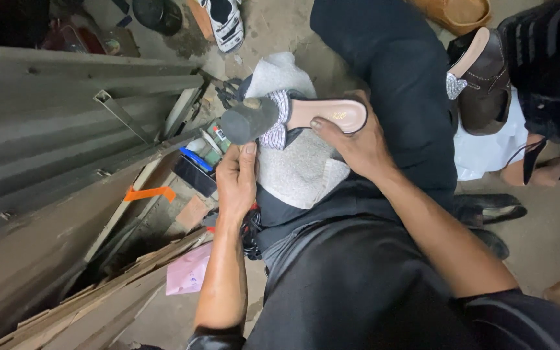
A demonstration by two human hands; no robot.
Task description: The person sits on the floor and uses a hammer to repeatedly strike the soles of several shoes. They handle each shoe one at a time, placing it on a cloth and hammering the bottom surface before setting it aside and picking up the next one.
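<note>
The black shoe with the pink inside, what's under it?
Under the shoe lies a pale grey cloth spread over the person's lap. The right hand covers part of it. What is beneath the cloth cannot be seen.

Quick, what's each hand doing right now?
Left hand: fingers curled against the grey cloth, grip unclear.
Right hand: closed on the sandal.

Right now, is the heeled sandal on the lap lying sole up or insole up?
Insole up: the sandal shows its pink footbed, with the right hand on it.
</note>
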